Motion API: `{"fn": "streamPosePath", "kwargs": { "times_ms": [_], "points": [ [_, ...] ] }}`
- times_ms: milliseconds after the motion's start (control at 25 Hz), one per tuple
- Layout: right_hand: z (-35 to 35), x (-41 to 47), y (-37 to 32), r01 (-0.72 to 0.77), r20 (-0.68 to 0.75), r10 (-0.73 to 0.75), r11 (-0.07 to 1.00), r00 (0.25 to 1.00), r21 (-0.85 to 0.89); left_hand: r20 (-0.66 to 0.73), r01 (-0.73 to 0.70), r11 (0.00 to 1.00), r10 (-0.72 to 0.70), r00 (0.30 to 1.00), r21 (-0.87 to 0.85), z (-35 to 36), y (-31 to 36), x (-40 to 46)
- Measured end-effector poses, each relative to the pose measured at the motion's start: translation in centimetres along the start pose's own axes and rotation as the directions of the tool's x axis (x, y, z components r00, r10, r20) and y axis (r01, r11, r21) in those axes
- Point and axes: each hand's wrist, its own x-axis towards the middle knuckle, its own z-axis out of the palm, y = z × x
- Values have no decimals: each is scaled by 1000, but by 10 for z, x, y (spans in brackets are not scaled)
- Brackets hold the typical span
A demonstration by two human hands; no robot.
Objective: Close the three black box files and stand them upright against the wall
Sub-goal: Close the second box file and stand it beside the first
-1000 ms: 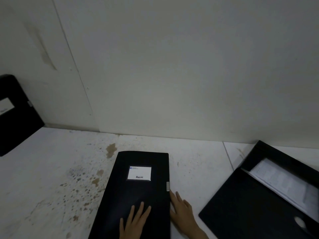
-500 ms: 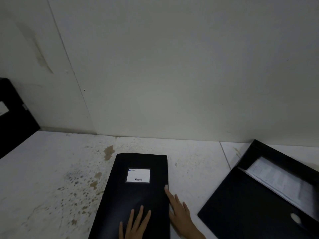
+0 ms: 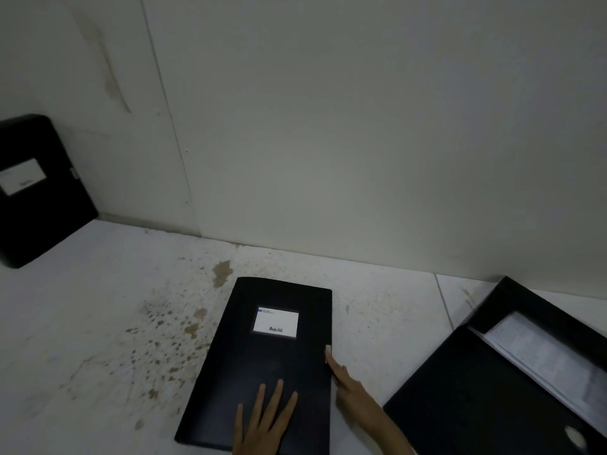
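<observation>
At far left we see one closed box file [image 3: 36, 192] standing against the wall [image 3: 361, 126]. On the stained table [image 3: 82, 323], our left hand [image 3: 262, 421] lies flat, fingers spread, on the middle file [image 3: 272, 362]; our right hand [image 3: 353, 389] points one finger at its clasp [image 3: 327, 351]. The right file [image 3: 512, 372] lies open.

left box file [image 3: 36, 192] and open box file [image 3: 512, 382] run off frame; label print [image 3: 276, 323] too small to read.
</observation>
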Motion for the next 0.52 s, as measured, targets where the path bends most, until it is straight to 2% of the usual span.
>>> {"fn": "streamPosePath", "kwargs": {
  "times_ms": [120, 200, 240, 280, 360, 440, 520],
  "points": [
    [9, 0, -6, -37, -98, 39, 999, 994, 21, 57, -66, 996, 62, 996, 65, -4, -17, 0],
    [15, 0, -7, 16, -178, 9, 990, 984, 139, 71, -90, 994, 86, 994, 65, -6, -41, -1],
    [20, 0, -6, 48, -203, -18, 988, 979, 149, 107, -73, 997, 72, 992, 10, -14, -55, -3],
    [25, 0, -6, 51, -219, -23, 991, 975, 121, 144, 12, 998, -3, 990, -62, -24, -69, -8],
    [35, -1, -8, 29, -257, -3, 995, 967, 100, 53, 210, 973, -205, 977, -97, -33, -92, -15],
    [51, -4, -23, 36, -276, 1, 991, 961, 128, 173, 354, 871, -312, 934, -342, -55, -113, -15],
    [76, -12, -43, 74, -324, -4, 976, 946, 204, 269, 442, 655, -354, 896, -613, -74, -136, -15]
  ]
}}
